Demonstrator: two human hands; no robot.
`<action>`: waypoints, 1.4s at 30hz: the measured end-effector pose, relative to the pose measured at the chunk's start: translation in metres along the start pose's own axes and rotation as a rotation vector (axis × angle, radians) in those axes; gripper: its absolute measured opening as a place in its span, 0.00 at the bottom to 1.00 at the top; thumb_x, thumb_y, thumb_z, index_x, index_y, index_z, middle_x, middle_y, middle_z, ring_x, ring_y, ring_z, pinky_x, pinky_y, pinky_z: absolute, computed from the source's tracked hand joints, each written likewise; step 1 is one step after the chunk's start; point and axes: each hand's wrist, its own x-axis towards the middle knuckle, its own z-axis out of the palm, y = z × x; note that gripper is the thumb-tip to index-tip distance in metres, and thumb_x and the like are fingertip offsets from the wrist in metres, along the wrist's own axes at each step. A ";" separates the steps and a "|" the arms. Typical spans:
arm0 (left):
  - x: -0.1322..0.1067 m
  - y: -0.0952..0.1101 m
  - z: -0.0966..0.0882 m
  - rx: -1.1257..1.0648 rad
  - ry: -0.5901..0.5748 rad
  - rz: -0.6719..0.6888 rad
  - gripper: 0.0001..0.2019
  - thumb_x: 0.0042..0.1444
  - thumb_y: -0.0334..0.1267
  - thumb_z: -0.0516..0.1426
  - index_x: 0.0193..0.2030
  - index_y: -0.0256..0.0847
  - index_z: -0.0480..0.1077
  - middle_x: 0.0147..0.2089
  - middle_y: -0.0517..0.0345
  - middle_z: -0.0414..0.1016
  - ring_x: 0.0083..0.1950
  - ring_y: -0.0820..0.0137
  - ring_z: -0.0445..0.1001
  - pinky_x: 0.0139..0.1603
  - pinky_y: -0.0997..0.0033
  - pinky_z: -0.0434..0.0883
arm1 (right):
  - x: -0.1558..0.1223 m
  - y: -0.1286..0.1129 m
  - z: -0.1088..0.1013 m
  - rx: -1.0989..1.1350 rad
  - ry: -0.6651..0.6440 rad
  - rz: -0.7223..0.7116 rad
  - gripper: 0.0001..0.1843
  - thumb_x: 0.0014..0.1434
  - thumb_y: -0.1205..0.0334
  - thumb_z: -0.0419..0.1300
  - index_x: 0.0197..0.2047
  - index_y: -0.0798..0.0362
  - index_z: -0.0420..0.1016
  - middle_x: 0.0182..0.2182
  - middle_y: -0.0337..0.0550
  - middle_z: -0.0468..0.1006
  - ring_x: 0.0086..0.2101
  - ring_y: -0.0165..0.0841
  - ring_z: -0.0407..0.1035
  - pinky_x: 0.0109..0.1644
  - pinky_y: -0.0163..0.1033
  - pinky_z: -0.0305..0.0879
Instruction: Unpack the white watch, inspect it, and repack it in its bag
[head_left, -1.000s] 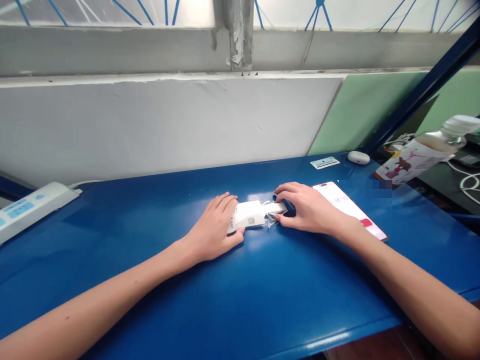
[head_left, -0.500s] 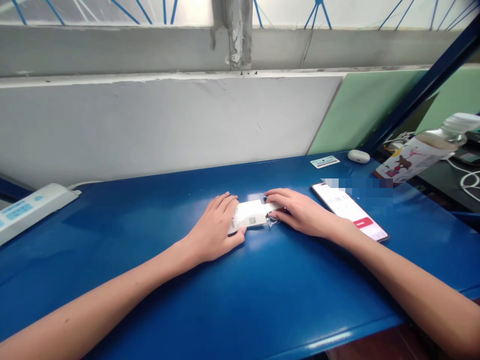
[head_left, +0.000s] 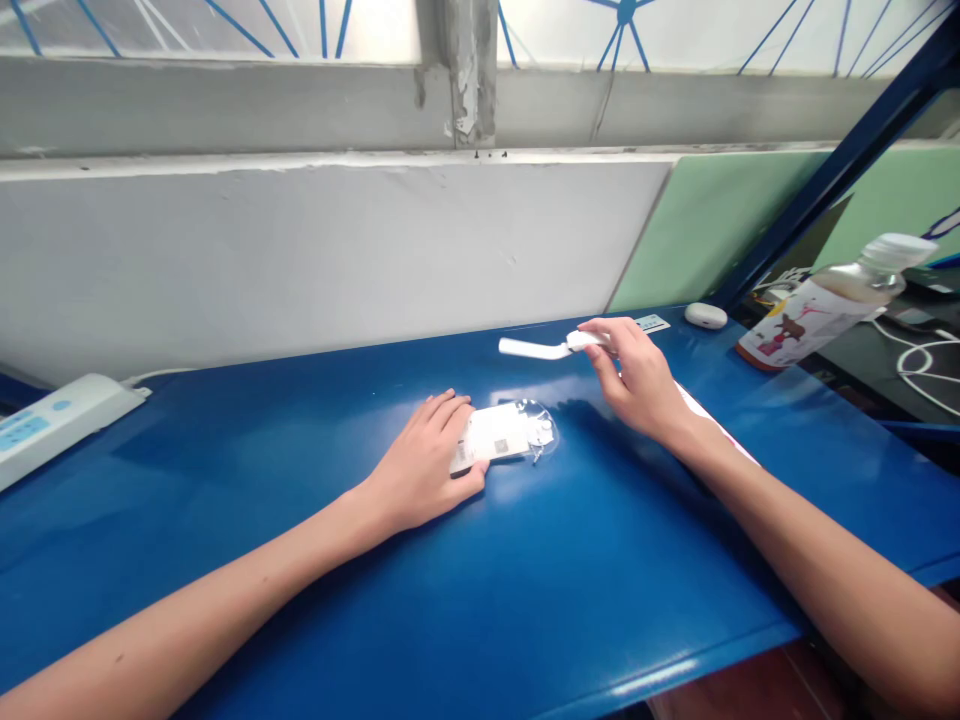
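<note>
My left hand [head_left: 427,462] lies on the blue table [head_left: 525,580], fingers curled over the left end of a small white packet [head_left: 496,435] with a clear plastic flap at its right end. My right hand [head_left: 637,377] is raised above the table, right of the packet, pinching one end of a slim white plastic piece [head_left: 534,348] that points left in the air. A white phone [head_left: 709,420] lies on the table under my right wrist, mostly hidden.
A white power strip [head_left: 45,425] sits at the far left edge. At the back right lie a small label card [head_left: 651,323] and a white earbud case [head_left: 706,315]. A tilted drink bottle [head_left: 821,300] and white cables [head_left: 926,360] are beyond the table's right end.
My right hand has lifted off the packet and moved up and back, drawing the slim white piece out and away from it. My left hand has stayed on the packet.
</note>
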 end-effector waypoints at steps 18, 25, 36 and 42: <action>0.001 0.005 -0.018 -0.120 0.347 -0.004 0.30 0.64 0.46 0.54 0.69 0.36 0.52 0.70 0.36 0.58 0.73 0.49 0.54 0.69 0.44 0.59 | -0.009 -0.046 0.006 0.203 -0.148 -0.179 0.12 0.68 0.59 0.56 0.53 0.50 0.71 0.47 0.49 0.80 0.46 0.41 0.75 0.50 0.47 0.72; 0.005 0.018 -0.027 -0.059 0.456 0.101 0.23 0.64 0.40 0.56 0.64 0.40 0.59 0.66 0.42 0.65 0.71 0.51 0.58 0.70 0.44 0.59 | 0.019 -0.079 0.003 0.199 -0.082 -0.185 0.07 0.61 0.56 0.64 0.38 0.49 0.74 0.35 0.43 0.83 0.36 0.38 0.75 0.42 0.42 0.69; 0.006 0.021 -0.035 -0.436 0.378 0.021 0.12 0.70 0.38 0.47 0.41 0.40 0.70 0.35 0.56 0.76 0.35 0.66 0.76 0.38 0.67 0.73 | 0.047 -0.110 0.016 0.709 -0.077 -0.013 0.20 0.53 0.46 0.69 0.24 0.51 0.70 0.22 0.35 0.71 0.24 0.28 0.62 0.27 0.36 0.60; 0.007 0.038 -0.037 -1.185 0.109 -0.243 0.14 0.68 0.45 0.53 0.46 0.37 0.73 0.42 0.50 0.81 0.44 0.61 0.81 0.49 0.59 0.76 | 0.049 -0.105 0.029 1.056 -0.240 0.195 0.16 0.63 0.47 0.61 0.35 0.51 0.80 0.36 0.42 0.78 0.36 0.34 0.74 0.40 0.39 0.70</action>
